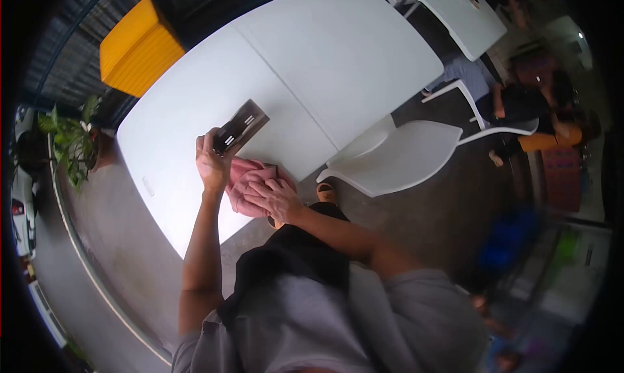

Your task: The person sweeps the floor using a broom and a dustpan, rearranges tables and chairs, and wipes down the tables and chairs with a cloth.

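Observation:
Over the white table [188, 100], my left hand [212, 158] grips one end of a dark, open-topped rectangular box [250, 117]. Small white marks show on a dark surface inside it. A crumpled pink cloth [244, 187] lies at the near edge of the table, just below the box. My right hand [277, 199] rests on this cloth with its fingers spread. Whether the fingers pinch any of the fabric is not visible.
A white chair [403, 158] stands at the table's right side. Beyond the far left edge is a yellow box-shaped object [140, 46]. Plants [70, 135] are at the left. People sit at the upper right, near another white table [455, 22].

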Demonstrator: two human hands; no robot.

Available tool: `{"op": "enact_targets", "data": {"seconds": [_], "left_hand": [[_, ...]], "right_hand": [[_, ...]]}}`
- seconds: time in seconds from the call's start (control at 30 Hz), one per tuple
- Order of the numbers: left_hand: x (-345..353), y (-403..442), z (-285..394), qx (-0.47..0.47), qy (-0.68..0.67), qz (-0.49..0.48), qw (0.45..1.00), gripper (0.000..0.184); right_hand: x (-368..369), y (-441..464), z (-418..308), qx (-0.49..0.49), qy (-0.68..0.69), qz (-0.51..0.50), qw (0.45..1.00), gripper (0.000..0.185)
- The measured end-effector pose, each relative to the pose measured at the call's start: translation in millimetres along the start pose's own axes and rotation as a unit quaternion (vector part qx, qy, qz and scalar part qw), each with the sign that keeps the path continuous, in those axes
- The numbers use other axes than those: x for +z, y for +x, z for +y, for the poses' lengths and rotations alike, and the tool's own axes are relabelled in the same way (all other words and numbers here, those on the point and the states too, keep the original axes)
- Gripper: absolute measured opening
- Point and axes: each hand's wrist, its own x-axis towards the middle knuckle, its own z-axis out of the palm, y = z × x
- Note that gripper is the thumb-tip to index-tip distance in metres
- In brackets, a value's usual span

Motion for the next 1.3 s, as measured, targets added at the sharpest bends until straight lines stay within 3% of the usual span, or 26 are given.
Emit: {"op": "enact_targets", "data": {"seconds": [0.1, 0.23, 0.3, 0.43, 0.53, 0.57, 0.6, 0.67, 0.7, 0.77, 0.83, 0.87, 0.9, 0.93, 0.97, 1.0, 1.07, 1.23, 1.3], "left_hand": [[41.7, 16.3, 10.0, -0.016, 0.003, -0.004, 1.0, 0.05], [85.1, 39.4, 29.6, -0.056, 0.019, -0.01, 0.998, 0.048], [103.0, 50.6, 48.1, -0.066, 0.022, -0.01, 0.997, 0.048], [144.4, 68.4, 71.8, -0.063, 0.044, -0.038, 0.996, 0.05], [172.6, 78.0, 78.7, -0.067, 0.079, -0.041, 0.994, 0.054], [181.6, 80.1, 80.1, -0.069, 0.081, -0.045, 0.993, 0.054], [189.6, 81.8, 79.6, -0.074, 0.084, -0.044, 0.993, 0.057], [209.9, 68.1, 82.9, -0.054, 0.11, -0.01, 0.992, 0.07], [207.7, 57.2, 97.4, -0.058, 0.111, -0.013, 0.992, 0.07], [191.5, 18.4, 155.8, 0.083, 0.077, 0.078, 0.991, 0.077], [176.4, -57.5, 212.4, -0.116, 0.025, -0.104, 0.987, 0.076], [177.2, -100.7, 226.6, -0.215, -0.002, -0.154, 0.964, 0.077], [191.7, -151.9, 218.3, -0.202, 0.005, -0.166, 0.965, 0.073], [198.5, -175.8, 227.0, -0.431, -0.132, -0.219, 0.866, 0.066], [202.9, -188.0, 235.5, -0.621, -0.261, -0.249, 0.696, 0.058], [207.2, -189.5, 240.1, -0.622, -0.263, -0.243, 0.696, 0.058], [212.2, -193.4, 246.7, -0.691, -0.48, -0.164, 0.515, 0.044], [192.8, -210.0, 236.1, -0.644, -0.488, -0.098, 0.581, 0.022], [181.2, -224.9, 229.2, -0.623, -0.476, -0.072, 0.616, 0.02]], "right_hand": [[-38.2, -25.0, 71.7, 0.003, -0.021, 0.008, 1.0, 0.058], [-72.8, -53.2, 199.8, 0.157, -0.1, 0.092, 0.978, 0.056], [-85.6, -66.4, 269.0, 0.247, -0.072, 0.109, 0.96, 0.057], [-102.1, -93.7, 398.5, 0.389, -0.164, 0.144, 0.895, 0.056], [-140.0, -100.0, 471.8, 0.509, -0.143, 0.088, 0.844, 0.047], [-160.3, -103.4, 497.0, 0.526, -0.141, 0.062, 0.837, 0.044], [-195.8, -115.3, 518.2, 0.549, -0.036, 0.114, 0.827, 0.041], [-264.5, -151.4, 525.8, 0.559, 0.006, 0.168, 0.812, 0.039], [-286.0, -172.4, 507.5, 0.546, -0.058, 0.176, 0.817, 0.039], [-304.7, -218.8, 507.2, 0.493, -0.087, 0.12, 0.858, 0.039], [-307.5, -244.7, 510.9, 0.593, 0.109, -0.099, 0.792, 0.039], [-292.9, -260.5, 513.7, 0.624, 0.196, -0.147, 0.742, 0.037], [-273.1, -276.3, 516.4, 0.647, 0.279, -0.194, 0.683, 0.035], [-262.4, -286.9, 506.2, 0.643, 0.28, -0.198, 0.685, 0.035], [-253.2, -293.9, 491.6, 0.591, 0.503, -0.046, 0.629, 0.033], [-246.5, -298.5, 483.7, 0.491, 0.688, 0.107, 0.524, 0.032], [-228.3, -318.8, 485.5, 0.513, 0.671, 0.095, 0.527, 0.034], [-224.2, -332.6, 437.6, 0.488, 0.651, 0.095, 0.573, 0.044], [-218.1, -341.6, 423.3, 0.567, 0.623, 0.05, 0.537, 0.045]]}}
